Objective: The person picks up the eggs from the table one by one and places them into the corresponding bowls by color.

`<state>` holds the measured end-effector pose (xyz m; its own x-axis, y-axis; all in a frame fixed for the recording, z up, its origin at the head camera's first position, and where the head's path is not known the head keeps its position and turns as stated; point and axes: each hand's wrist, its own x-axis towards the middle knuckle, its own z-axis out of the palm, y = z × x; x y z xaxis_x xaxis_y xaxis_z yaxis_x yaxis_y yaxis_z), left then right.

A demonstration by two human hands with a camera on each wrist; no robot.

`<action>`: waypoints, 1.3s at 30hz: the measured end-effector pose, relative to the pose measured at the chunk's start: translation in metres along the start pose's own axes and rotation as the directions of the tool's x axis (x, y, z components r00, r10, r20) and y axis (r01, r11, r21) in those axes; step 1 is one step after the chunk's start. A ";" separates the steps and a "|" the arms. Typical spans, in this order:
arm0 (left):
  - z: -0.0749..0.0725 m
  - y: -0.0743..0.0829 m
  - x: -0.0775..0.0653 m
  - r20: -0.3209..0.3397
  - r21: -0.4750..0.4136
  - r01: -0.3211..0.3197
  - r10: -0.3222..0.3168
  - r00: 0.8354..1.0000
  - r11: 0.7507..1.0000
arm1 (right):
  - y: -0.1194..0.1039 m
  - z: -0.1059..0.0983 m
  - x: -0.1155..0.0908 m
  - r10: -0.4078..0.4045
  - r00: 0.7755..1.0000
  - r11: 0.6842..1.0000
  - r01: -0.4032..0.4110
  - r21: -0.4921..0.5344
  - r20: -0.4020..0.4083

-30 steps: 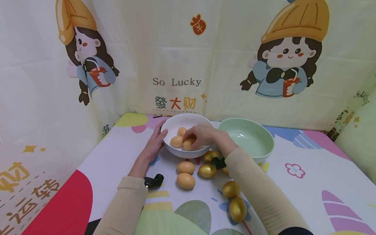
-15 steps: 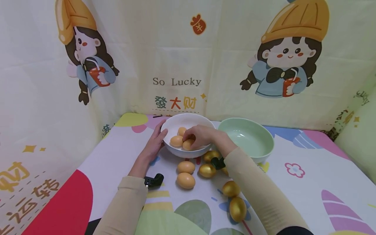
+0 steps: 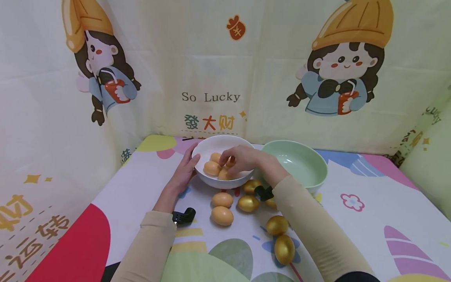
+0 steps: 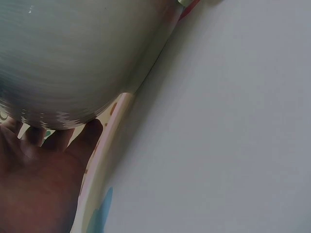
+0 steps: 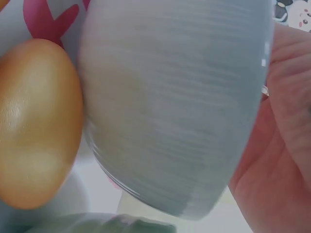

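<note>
A white bowl (image 3: pixel 222 183) stands at the back of the table with several brown eggs (image 3: pixel 212 168) in it. My left hand (image 3: pixel 183 170) holds the bowl's left side, thumb by the rim; the left wrist view shows its fingers (image 4: pixel 87 141) against the outer wall. My right hand (image 3: pixel 244 158) reaches over the rim from the right, its fingertips spread apart just above and against the eggs. Part of an egg shows in the gap between thumb and fingers. In the right wrist view the bowl's wall hides the fingertips.
Two brown eggs (image 3: pixel 222 216) lie in front of the bowl. Several golden eggs (image 3: pixel 248 203) lie to their right, some beneath the right forearm. A green bowl (image 3: pixel 304 168) stands right of the white one. A printed curtain (image 3: pixel 158 70) hangs behind the table.
My right hand has raised and parted its fingers from the egg it held low in the bowl. That egg lies among the others. The left hand stays on the bowl; the head view shifts slightly.
</note>
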<state>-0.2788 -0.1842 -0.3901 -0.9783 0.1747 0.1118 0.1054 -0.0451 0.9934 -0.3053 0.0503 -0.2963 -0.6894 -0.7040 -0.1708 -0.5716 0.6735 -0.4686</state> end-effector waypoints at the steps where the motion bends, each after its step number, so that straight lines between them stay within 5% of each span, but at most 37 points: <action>1: 0.000 0.000 0.000 -0.001 0.003 0.001 -0.001 1.000 1.000 | 0.000 -0.001 -0.001 -0.006 1.000 1.000 0.006 0.008 -0.005; 24: 0.000 0.001 -0.001 -0.008 -0.006 0.000 -0.001 1.000 1.000 | 0.002 -0.013 -0.037 -0.216 0.967 0.976 0.216 -0.008 -0.134; 39: 0.001 0.001 -0.002 -0.012 0.013 0.007 -0.007 1.000 1.000 | -0.010 -0.011 -0.057 -0.237 0.960 0.971 0.232 -0.052 -0.147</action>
<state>-0.2767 -0.1837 -0.3891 -0.9810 0.1635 0.1046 0.1009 -0.0306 0.9944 -0.2652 0.0861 -0.2727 -0.5915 -0.8029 0.0743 -0.7383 0.5022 -0.4501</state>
